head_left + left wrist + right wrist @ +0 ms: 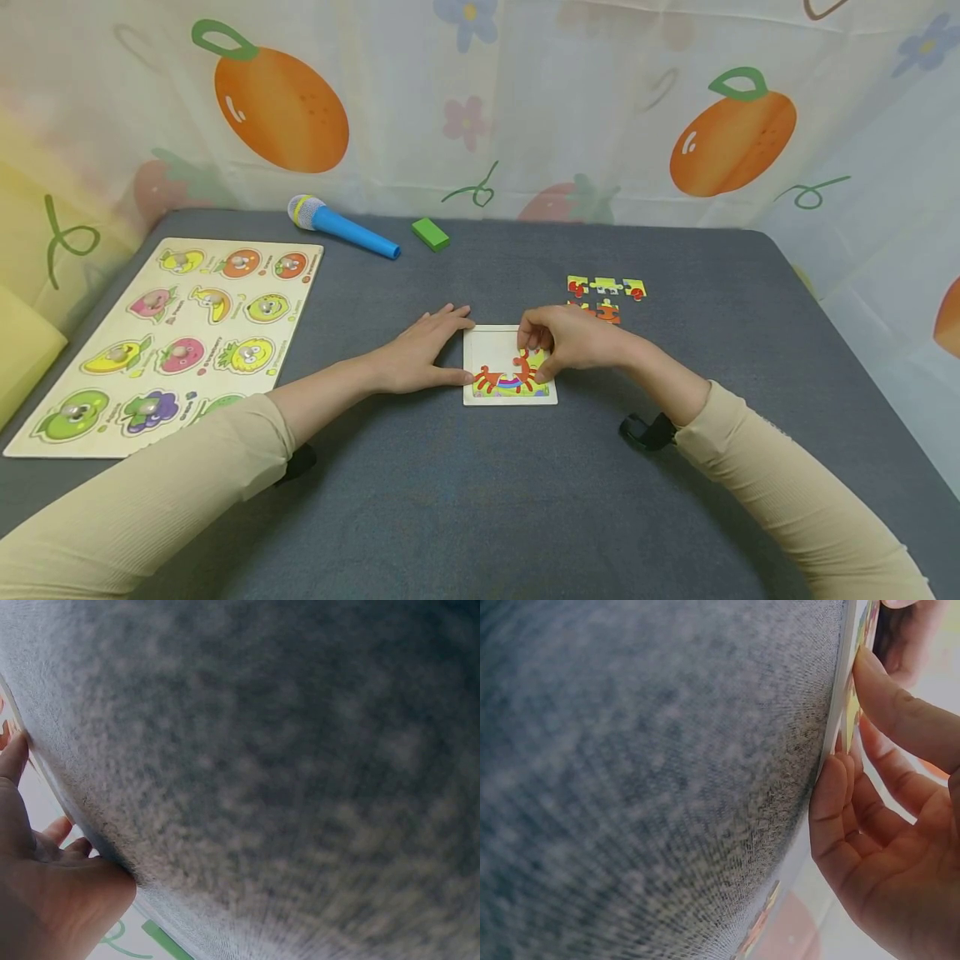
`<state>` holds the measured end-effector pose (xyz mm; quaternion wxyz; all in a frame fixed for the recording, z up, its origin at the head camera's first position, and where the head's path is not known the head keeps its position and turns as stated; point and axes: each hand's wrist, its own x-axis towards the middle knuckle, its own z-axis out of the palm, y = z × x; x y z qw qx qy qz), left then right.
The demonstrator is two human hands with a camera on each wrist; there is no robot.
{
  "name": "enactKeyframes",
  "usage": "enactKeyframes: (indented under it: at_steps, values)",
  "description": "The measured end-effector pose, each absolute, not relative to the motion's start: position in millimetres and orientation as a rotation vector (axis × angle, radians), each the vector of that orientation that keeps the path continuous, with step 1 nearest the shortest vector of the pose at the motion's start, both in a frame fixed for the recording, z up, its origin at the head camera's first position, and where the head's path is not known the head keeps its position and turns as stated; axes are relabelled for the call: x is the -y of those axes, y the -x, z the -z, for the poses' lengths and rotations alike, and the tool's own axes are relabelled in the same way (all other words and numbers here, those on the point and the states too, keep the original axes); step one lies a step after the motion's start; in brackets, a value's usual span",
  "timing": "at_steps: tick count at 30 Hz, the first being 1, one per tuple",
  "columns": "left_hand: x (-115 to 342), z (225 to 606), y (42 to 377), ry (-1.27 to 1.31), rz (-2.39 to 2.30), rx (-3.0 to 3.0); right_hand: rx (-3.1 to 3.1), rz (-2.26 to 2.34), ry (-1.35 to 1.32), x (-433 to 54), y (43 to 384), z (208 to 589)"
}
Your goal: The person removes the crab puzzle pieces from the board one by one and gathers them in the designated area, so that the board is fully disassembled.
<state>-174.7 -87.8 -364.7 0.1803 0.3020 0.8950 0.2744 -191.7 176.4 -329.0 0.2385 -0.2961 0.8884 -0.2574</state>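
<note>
"Where does the puzzle tray (491,342) sit?"

"It lies flat around the middle of the table (465,500), well in from the far edge. Crab pieces (508,384) cover its near part, and bare white shows in the part toward the table's far edge."

"What is the right hand (581,337) doing?"

"Its grip is narrow: thumb and fingertips pinch a yellow puzzle piece (534,358) at the tray's side facing the table's right edge (the fingers hide some of it, so I cannot tell whether it is fully seated)."

"And the left hand (416,354)?"

"That grip is wide, the thumb spread away from the fingers. It touches the tray on the side toward the table's left edge."

"Any other pieces?"

"Loose puzzle pieces (606,286) lie in two rows just beyond the right hand, toward the table's far right corner. The nearer row is partly covered by the hand."

"What else is on the table?"

"A fruit board (123,325) along the left edge, its near part overlapped by the left sleeve (187,475). A blue microphone (352,230) lies close to the far edge, toward the far left corner, and a green block (431,234) is near its handle end."
</note>
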Motion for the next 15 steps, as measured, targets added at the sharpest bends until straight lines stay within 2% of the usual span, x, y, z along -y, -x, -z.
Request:
enactKeyframes:
  at_steps: [15]
  values:
    - [87.3,363.2,174.1,-0.842,-0.772,-2.526,-2.404,0.738,0.811,-177.7,191.5,328.5]
